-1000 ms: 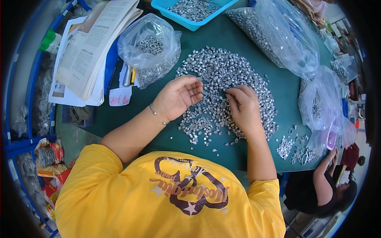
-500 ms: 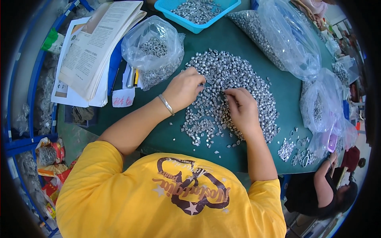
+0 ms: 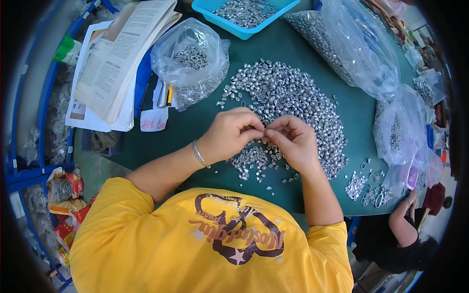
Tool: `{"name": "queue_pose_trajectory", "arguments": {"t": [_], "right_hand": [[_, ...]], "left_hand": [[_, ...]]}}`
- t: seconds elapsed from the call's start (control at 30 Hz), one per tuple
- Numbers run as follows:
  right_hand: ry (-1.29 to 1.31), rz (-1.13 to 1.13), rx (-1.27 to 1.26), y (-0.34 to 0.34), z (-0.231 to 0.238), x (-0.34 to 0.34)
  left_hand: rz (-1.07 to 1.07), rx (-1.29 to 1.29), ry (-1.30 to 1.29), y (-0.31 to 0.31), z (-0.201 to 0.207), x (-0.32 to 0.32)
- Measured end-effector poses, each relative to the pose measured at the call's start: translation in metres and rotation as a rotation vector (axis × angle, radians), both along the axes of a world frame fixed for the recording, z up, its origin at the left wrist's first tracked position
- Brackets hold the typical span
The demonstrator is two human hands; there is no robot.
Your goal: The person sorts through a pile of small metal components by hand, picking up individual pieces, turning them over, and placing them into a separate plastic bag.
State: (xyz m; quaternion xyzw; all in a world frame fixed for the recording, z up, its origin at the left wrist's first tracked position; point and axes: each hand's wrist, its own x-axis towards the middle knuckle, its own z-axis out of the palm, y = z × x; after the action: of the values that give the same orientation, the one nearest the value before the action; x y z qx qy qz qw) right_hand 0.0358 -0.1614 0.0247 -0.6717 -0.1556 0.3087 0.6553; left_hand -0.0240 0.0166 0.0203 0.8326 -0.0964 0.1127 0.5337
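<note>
A wide heap of small silvery metal pieces [image 3: 293,88], rounded and shiny, lies on the green tabletop [image 3: 195,132]. Over its near part my two hands meet, fingertips touching or nearly so. My left hand [image 3: 234,128], a silver bangle on its wrist, pinches with thumb and forefinger. My right hand [image 3: 295,141] pinches at the same spot from the other side. Whatever sits between the fingertips is too small and covered to make out. Smaller loose pieces [image 3: 249,158] lie just below the hands.
A clear bag of metal rings [image 3: 190,63] stands left, beside papers [image 3: 117,63]. At the back is a blue basket [image 3: 246,33] of pieces. Filled plastic bags [image 3: 337,44] line the right. Another person [image 3: 398,234] sits at the right edge, near small scattered parts [image 3: 356,185].
Both hands have come together from separate spots on the heap, the left moving right and nearer, the right moving slightly left. Their fingertips now meet.
</note>
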Motion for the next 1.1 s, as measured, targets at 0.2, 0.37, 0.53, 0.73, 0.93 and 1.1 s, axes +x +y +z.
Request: {"name": "queue_pose_trajectory", "arguments": {"t": [0.2, 0.37, 0.53, 0.73, 0.93, 1.1], "right_hand": [[-0.918, -0.035, -0.375, -0.01, -0.008, 0.011], [-1.078, 0.114, -0.44, -0.003, -0.01, 0.0], [-1.033, 0.22, -0.351, 0.005, -0.01, -0.005], [-1.077, 0.07, -0.333, 0.006, -0.007, 0.008], [-1.034, -0.093, -0.352, -0.006, -0.005, 0.016], [-0.98, -0.033, -0.385, -0.003, -0.01, 0.012]], "left_hand": [[0.601, 0.27, -0.469, 0.063, 0.035, 0.017], [0.589, 0.56, -0.551, 0.074, 0.038, 0.026], [0.218, 0.335, -0.229, 0.031, -0.011, 0.017], [0.178, 0.46, -0.161, 0.028, -0.029, 0.026], [0.402, 0.351, -0.473, 0.049, 0.018, 0.024], [0.683, 0.599, -0.491, 0.093, 0.036, 0.031]]}}
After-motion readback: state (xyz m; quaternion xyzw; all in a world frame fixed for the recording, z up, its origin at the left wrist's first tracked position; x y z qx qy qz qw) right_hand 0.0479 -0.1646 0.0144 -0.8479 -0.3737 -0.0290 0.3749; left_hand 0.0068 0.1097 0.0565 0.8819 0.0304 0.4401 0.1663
